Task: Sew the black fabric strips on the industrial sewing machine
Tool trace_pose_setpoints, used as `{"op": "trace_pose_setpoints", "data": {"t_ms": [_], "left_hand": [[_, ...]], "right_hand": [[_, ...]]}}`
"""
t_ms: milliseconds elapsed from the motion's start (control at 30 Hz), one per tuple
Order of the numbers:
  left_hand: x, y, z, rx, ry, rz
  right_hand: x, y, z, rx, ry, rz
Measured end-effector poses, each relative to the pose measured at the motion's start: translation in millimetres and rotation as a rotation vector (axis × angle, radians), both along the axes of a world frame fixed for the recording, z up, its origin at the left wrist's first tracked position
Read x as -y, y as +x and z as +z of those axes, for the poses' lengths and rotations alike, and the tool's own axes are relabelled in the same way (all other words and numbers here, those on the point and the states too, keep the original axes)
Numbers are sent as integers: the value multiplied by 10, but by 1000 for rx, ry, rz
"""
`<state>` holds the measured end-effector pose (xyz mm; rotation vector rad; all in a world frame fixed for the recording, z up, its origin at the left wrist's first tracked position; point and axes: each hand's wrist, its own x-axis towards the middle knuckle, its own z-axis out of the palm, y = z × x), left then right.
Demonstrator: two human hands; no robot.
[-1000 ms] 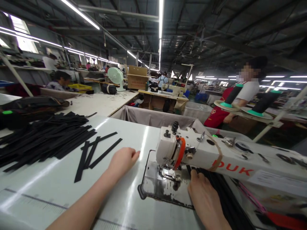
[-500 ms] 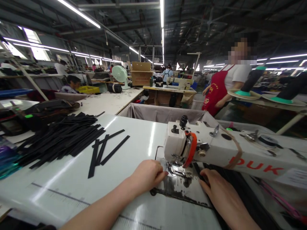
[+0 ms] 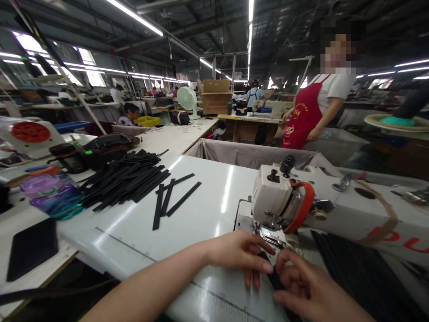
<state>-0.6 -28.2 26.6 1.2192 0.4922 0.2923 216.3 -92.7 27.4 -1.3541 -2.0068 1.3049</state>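
Note:
A short black fabric strip [image 3: 275, 281] lies in front of the sewing machine [image 3: 275, 190], slanting between my hands. My right hand [image 3: 303, 281] has its fingers curled on the strip, thumb low and index finger raised near the metal plate. My left hand [image 3: 239, 255] reaches in from the left with fingers stretched and apart, the tips at the strip's left edge. The presser foot [image 3: 270, 237] is just beyond the fingertips. Long black fabric strips [image 3: 365, 273] run under the machine arm to the right of my right hand.
A pile of black strips [image 3: 130, 176] and several loose strips [image 3: 183, 199] lie on the white table [image 3: 134, 241]. A purple-teal bag [image 3: 50, 192] and a dark flat tablet-like object [image 3: 32, 248] are left. A fabric-lined bin [image 3: 251, 154] and a person in a red apron [image 3: 306, 116] are beyond.
The view has swung left. My left hand has moved from the machine plate's left side toward my right hand, its fingers uncurling. My right hand now has a short strip in front of the presser foot.

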Motion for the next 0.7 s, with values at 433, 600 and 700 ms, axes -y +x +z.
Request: {"op": "trace_pose_setpoints", "data": {"t_ms": [433,600,700], "left_hand": [[-261,-30,-207,-347,609,618],[-203,-42,-225,-510,1186,522],[-166,-56,-215,-476,1263,355]], "right_hand": [[-16,-287,-204,450,1227,148],[-63,-334,-327,566,1223,-9],[-79,-341,-355,599,1248,2]]}}
